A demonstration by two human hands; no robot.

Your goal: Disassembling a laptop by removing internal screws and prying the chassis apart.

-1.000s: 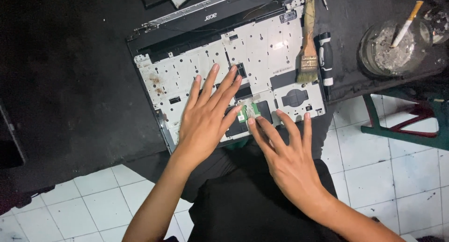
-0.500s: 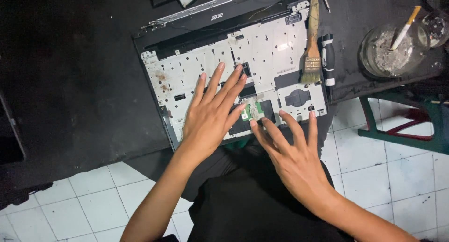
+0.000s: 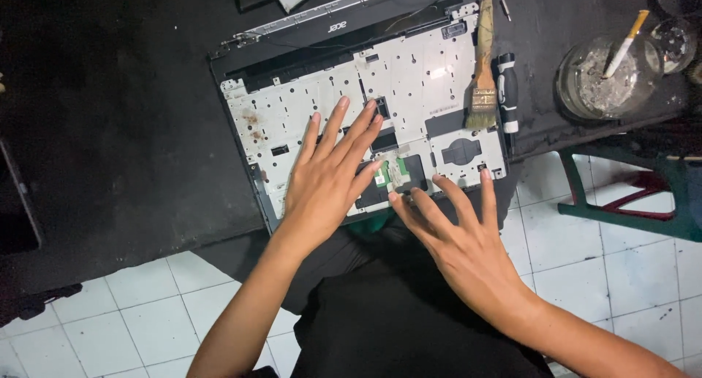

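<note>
A person's left hand (image 3: 325, 184) lies flat, palm down and fingers fanned, on the underside of a stripped laptop palm-rest shell (image 3: 351, 100) that sits at the near edge of a dark bench (image 3: 117, 115); its grip is open and holds nothing. The right hand (image 3: 461, 239) is likewise spread wide, its grip open, with the fingertips (image 3: 437, 179) on the shell's front edge and the palm hanging over the person's dark-clothed lap. Between the two hands a small green circuit board (image 3: 391, 172) shows in a black recess, near the left thumb tip; whether either hand touches it cannot be made out. The shell is pale grey metal, dotted with holes and marked with rusty stains towards its left side, with a black plastic strip and a loose hinge bar along its far edge. On its right side lies a wooden-handled paintbrush (image 3: 482, 63), bristles towards the person, just beside a black-handled screwdriver (image 3: 507, 93). Further right on the bench stands a round glass ashtray (image 3: 585, 82) holding grey ash and a cigarette (image 3: 624, 44) propped on its rim. White floor tiles (image 3: 117, 319) show below.
</note>
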